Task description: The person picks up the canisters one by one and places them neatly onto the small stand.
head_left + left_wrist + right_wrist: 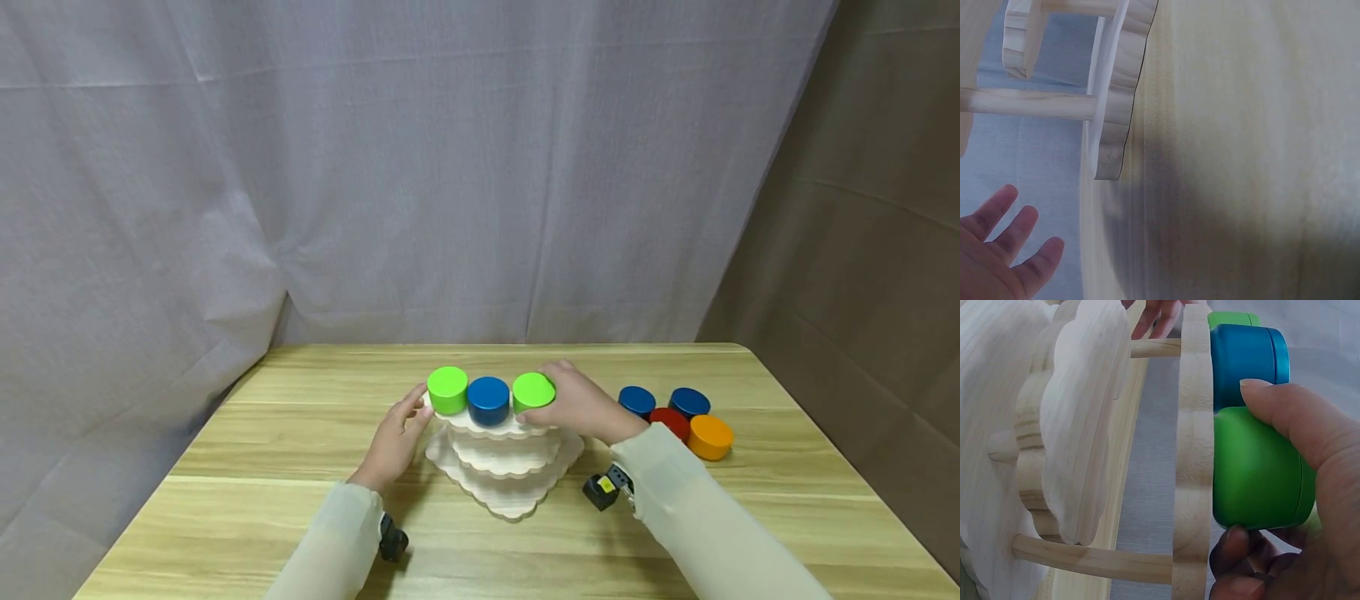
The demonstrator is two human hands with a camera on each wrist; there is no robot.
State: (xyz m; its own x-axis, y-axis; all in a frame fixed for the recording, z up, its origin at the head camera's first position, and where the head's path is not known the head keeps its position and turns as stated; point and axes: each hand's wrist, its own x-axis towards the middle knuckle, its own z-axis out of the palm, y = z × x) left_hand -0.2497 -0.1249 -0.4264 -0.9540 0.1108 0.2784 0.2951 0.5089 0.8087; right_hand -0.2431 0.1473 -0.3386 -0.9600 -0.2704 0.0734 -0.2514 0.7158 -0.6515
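Observation:
A tiered wooden stand (504, 457) with scalloped edges and dowel posts stands mid-table. Along its top tier sit a green round tin (447, 390), a blue tin (488, 401) and a second green tin (533, 392). My right hand (581, 403) grips this second green tin at the right end, thumb on one side and fingers curled round the other, its base against the top board (1194, 456). At the stand's left, my left hand (397, 435) has its fingers spread, fingertips close to the top tier's edge beside the first green tin.
To the right on the wooden table (787, 500) lie two blue tins (637, 401), a red tin (670, 423) and an orange tin (710, 437), grouped together. A grey curtain (420, 183) hangs behind the table. A wrist camera is strapped below each sleeve.

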